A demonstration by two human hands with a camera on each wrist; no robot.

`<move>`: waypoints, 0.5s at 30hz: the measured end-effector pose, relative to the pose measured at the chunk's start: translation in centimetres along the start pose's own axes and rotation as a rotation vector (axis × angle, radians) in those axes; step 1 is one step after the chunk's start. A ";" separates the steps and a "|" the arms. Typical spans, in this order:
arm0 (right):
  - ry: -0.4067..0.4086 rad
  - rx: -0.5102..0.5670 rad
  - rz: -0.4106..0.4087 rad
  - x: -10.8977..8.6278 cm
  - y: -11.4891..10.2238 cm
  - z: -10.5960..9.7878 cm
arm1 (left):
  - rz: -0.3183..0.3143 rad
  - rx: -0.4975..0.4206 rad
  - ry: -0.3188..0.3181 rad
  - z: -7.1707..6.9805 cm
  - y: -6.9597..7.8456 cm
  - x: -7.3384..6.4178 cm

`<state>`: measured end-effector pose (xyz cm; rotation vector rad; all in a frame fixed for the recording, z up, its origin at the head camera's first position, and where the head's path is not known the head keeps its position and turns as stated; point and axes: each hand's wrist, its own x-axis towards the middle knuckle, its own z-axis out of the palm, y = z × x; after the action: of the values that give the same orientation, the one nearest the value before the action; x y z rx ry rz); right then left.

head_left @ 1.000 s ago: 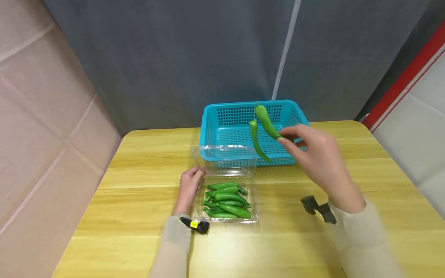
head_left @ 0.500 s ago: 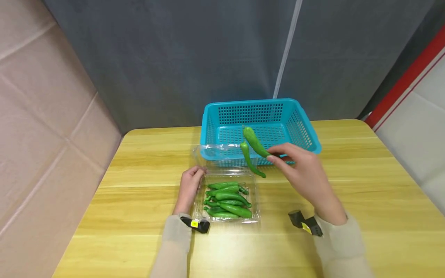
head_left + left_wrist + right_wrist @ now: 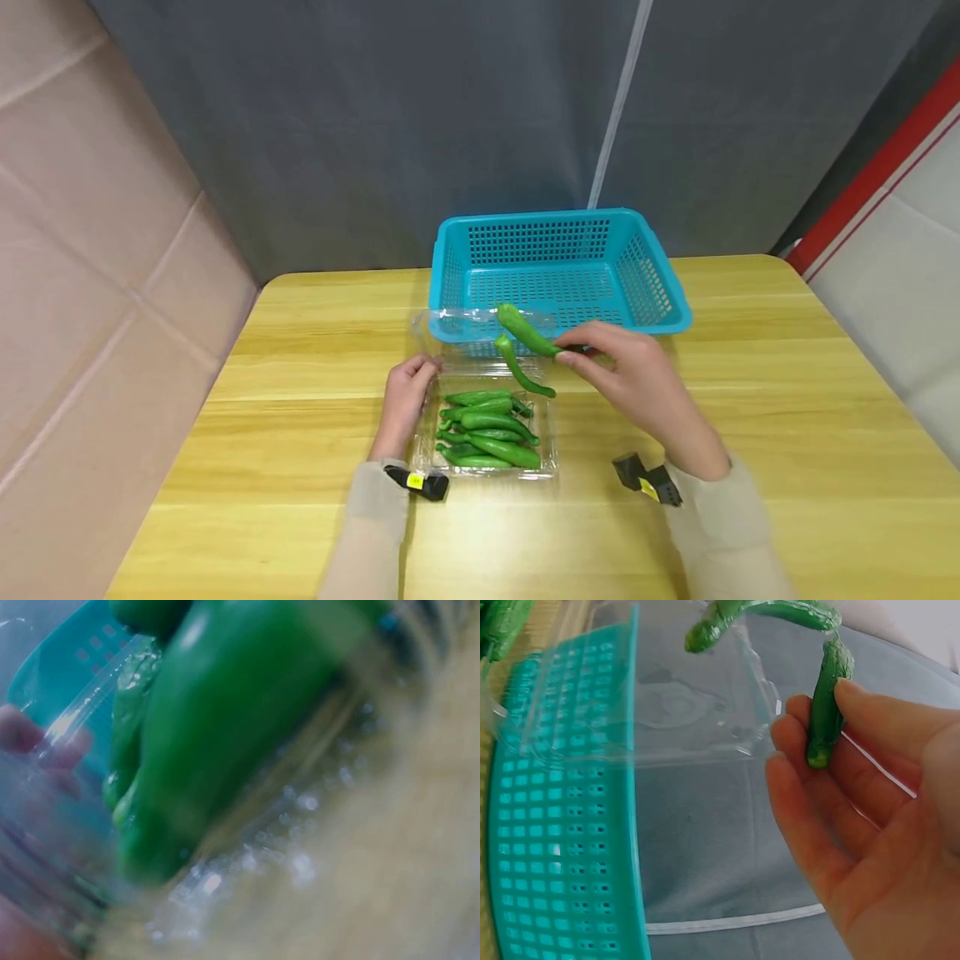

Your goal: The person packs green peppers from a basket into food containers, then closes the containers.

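In the head view, my right hand (image 3: 633, 379) pinches the end of a green pepper (image 3: 525, 331) between thumb and fingers. A second, thinner green pepper (image 3: 517, 367) hangs by the far end of the first. In the right wrist view a thin link seems to join that pepper (image 3: 799, 611) to the held pepper (image 3: 829, 705). Both are raised over the back part of an open clear plastic box (image 3: 551, 450). Several green peppers (image 3: 495, 425) lie inside it. My left hand (image 3: 407, 396) grips the box's left edge near the hinge; its fingers (image 3: 64, 750) show through the plastic.
Behind the box stands a blue perforated basket (image 3: 558, 218), with the raised clear lid (image 3: 472, 329) overlapping its front wall. All of it sits on a wooden table (image 3: 300, 400). A grey curtain (image 3: 375, 133) hangs at the back.
My right hand has moved left and towards me, bringing the two peppers from above the basket to the back of the plastic box. My left hand keeps its place on the box.
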<state>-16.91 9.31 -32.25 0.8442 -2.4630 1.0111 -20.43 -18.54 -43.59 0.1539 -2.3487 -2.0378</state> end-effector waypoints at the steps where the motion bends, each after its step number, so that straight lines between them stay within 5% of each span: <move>1: -0.017 0.000 -0.004 0.0 0.0 0.2 | 0.002 -0.001 -0.002 0.0 0.1 -0.1; 15: -0.252 -0.011 -0.029 0.1 -0.1 3.3 | 0.009 0.015 0.024 0.1 0.1 0.0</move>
<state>-17.22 6.87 -34.41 1.0581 -2.6512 0.9296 -20.44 -18.43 -43.49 0.1674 -2.3469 -2.0035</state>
